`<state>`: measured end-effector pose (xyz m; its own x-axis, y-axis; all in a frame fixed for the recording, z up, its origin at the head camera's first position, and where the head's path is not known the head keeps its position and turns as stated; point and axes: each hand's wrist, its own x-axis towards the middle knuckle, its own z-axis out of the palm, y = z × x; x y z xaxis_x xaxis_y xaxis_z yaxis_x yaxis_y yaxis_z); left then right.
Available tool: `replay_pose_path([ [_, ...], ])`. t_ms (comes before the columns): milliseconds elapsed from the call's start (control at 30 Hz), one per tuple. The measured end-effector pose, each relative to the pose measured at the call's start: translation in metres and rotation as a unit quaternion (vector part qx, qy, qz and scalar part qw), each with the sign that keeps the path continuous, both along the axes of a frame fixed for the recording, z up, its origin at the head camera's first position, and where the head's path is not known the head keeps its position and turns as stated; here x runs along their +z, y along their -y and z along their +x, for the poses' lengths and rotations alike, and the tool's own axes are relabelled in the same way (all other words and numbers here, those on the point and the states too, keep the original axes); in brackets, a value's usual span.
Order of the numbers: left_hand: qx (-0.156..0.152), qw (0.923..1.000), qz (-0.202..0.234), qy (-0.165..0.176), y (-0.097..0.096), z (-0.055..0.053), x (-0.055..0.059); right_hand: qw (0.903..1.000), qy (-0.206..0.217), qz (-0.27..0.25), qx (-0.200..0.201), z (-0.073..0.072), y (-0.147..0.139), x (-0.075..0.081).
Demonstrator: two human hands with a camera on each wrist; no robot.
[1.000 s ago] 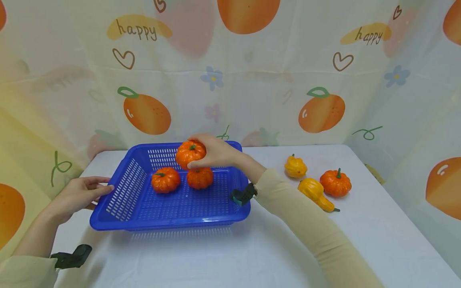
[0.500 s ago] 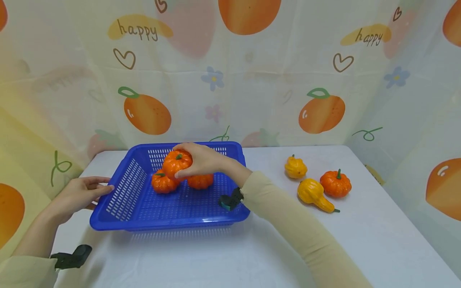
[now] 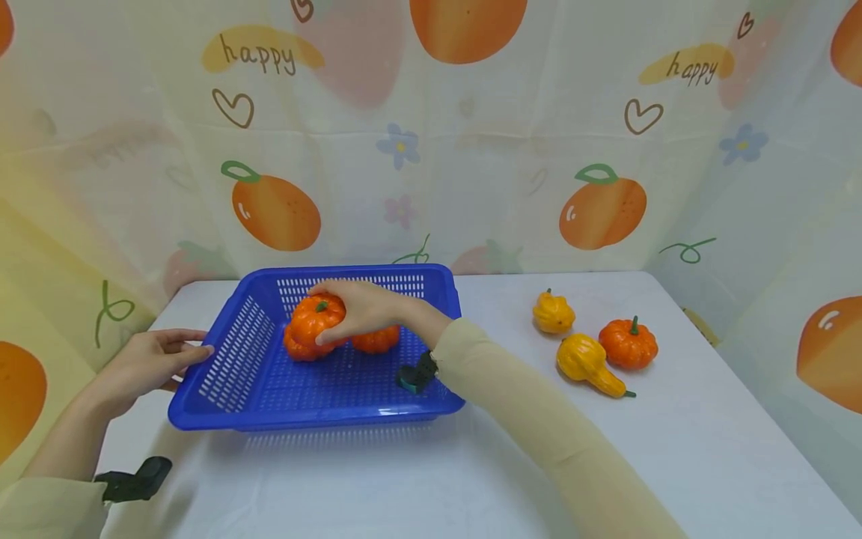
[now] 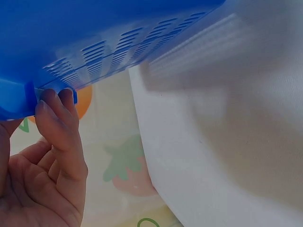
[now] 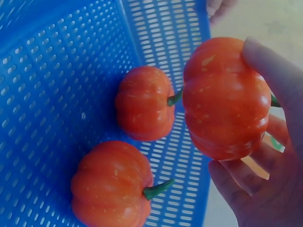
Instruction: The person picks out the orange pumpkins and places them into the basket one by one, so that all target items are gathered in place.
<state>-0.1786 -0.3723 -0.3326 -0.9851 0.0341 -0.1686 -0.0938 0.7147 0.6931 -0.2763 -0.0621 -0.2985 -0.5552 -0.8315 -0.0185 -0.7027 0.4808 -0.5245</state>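
My right hand [image 3: 367, 308] grips a small orange pumpkin [image 3: 313, 323] with a green stem, above the blue plastic basket [image 3: 316, 421]. Thumb and fingers spread around its sides in the right wrist view. Two more orange pumpkins lie on the basket floor; the left one [image 5: 146, 103] is mostly covered by the held pumpkin in the head view, the other [image 3: 377, 341] partly by my right hand. At the basket's left side, my left hand [image 3: 144, 365] holds the rim. The left wrist view shows fingertips [image 4: 66, 97] hooked up under that rim.
On the white table [image 3: 512, 464] right of the basket lie a round yellow gourd [image 3: 554, 313], a long-necked yellow gourd [image 3: 587, 362] and another orange pumpkin [image 3: 628, 344]. A fruit-patterned curtain [image 3: 471, 187] stands behind the table.
My right hand has carried the pumpkin left and downward inside the basket, from above the right pumpkin to over the left one. My left hand stays on the rim.
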Motion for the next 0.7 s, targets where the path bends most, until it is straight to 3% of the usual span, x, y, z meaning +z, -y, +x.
replay_pose_path([
  [200,-0.001,1.0,-0.002,-0.001,0.0,-0.001,0.001,0.9995,0.019,0.011,0.021,-0.004,0.008,-0.006],
  [400,-0.003,1.0,-0.005,0.002,0.0,-0.001,0.001,0.9987,0.01,0.021,0.045,-0.005,0.016,-0.012],
  [700,0.002,1.0,-0.004,0.008,0.001,-0.001,-0.001,0.9954,0.048,0.041,0.072,-0.003,0.029,-0.017],
])
